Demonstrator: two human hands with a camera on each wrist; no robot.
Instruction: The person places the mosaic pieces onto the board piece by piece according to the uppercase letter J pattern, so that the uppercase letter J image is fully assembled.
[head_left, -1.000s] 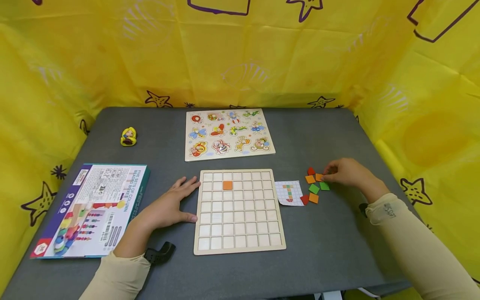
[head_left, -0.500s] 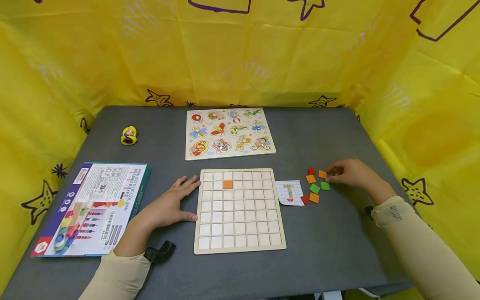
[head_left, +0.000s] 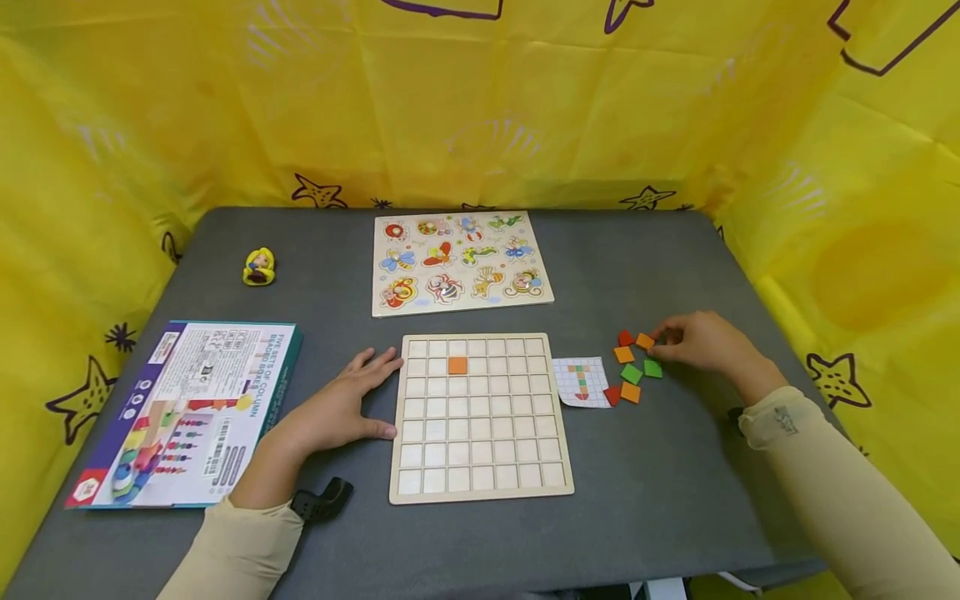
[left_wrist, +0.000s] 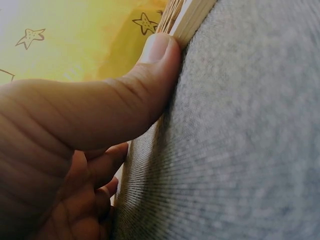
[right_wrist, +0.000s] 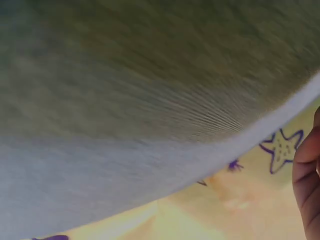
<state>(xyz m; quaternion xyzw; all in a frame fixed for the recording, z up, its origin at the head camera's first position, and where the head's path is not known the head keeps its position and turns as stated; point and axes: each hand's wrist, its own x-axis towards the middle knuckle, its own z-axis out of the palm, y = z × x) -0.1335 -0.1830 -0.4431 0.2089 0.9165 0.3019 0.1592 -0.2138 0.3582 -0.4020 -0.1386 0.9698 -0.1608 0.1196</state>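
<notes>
My left hand (head_left: 341,408) lies with its fingers spread against the left edge of a wooden grid board (head_left: 480,497). In the left wrist view the thumb (left_wrist: 160,50) presses on the side of the board (left_wrist: 192,22). One orange square tile (head_left: 457,366) sits in the board's second row. My right hand (head_left: 705,343) is at a small group of tiles to the right, its fingers bent and its fingertips right at an orange tile (head_left: 644,341) and just above a green tile (head_left: 652,368). I cannot tell whether it pinches a tile. A paper pattern card (head_left: 592,367) lies beside the board.
Red, orange and green tiles, among them another orange one (head_left: 630,392), lie loose near the card. An insect picture puzzle (head_left: 462,308) is behind the board. At left are a flat box (head_left: 217,367) and a small yellow figurine (head_left: 258,267). Yellow cloth surrounds the grey table (head_left: 480,550).
The right hand stays among the tiles, with its fingers shifting slightly. The orange tile at its fingertips has turned a little. The left hand keeps its place at the board.
</notes>
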